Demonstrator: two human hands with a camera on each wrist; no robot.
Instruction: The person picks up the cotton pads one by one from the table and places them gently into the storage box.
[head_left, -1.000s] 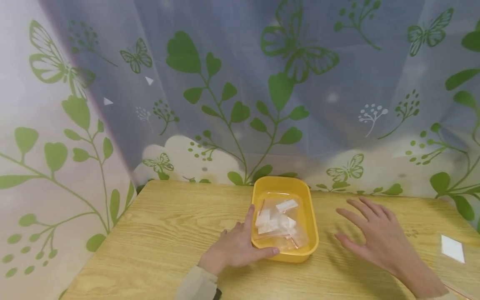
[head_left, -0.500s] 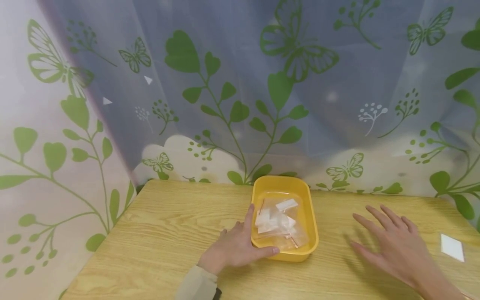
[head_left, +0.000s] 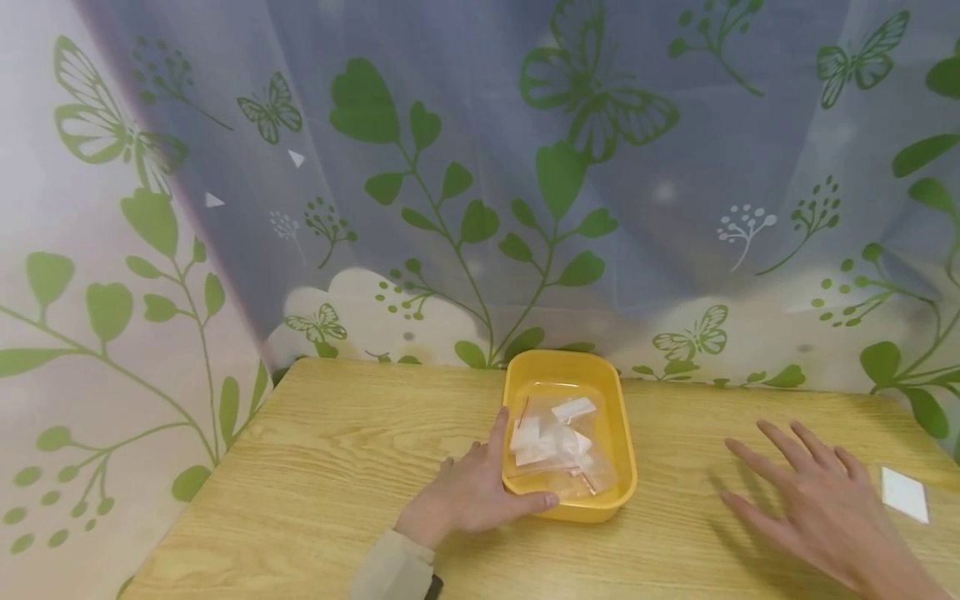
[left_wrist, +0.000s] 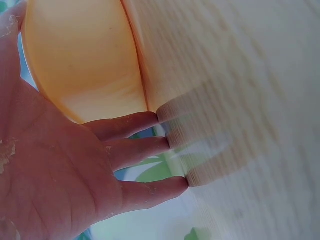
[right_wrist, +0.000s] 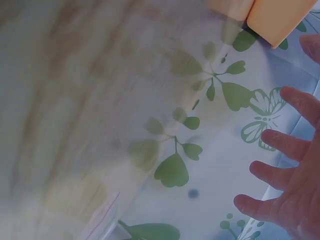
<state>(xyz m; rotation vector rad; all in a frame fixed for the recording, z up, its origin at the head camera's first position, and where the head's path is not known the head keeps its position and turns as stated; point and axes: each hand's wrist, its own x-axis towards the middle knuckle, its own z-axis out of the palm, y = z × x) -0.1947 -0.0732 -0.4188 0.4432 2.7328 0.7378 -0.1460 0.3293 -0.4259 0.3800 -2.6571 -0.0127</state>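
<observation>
A yellow plastic bin (head_left: 628, 467) stands on the table against the patterned curtain. Inside it lie several small clear zip bags (head_left: 555, 446) with white pieces. My left hand (head_left: 468, 496) spread its thumb along the bin's front rim and its index finger along the left side. In the left wrist view, that hand's other fingers (left_wrist: 150, 195) are straight, their tips at the tabletop. To the bin's right, my right hand (head_left: 832, 508) is spread above the table, holding nothing. Just beyond it lies a white rectangular piece (head_left: 904, 494).
The wood-grain table (head_left: 330, 467) extends left and right of the bin. Behind it hangs a curtain (head_left: 465, 208) with green leaves and butterflies. At the bottom of the right wrist view, part of a clear bag (right_wrist: 106, 220) with a red line shows.
My right hand has moved right and slightly toward me, away from the bin and nearer the white piece. The left hand and the bin have stayed put.
</observation>
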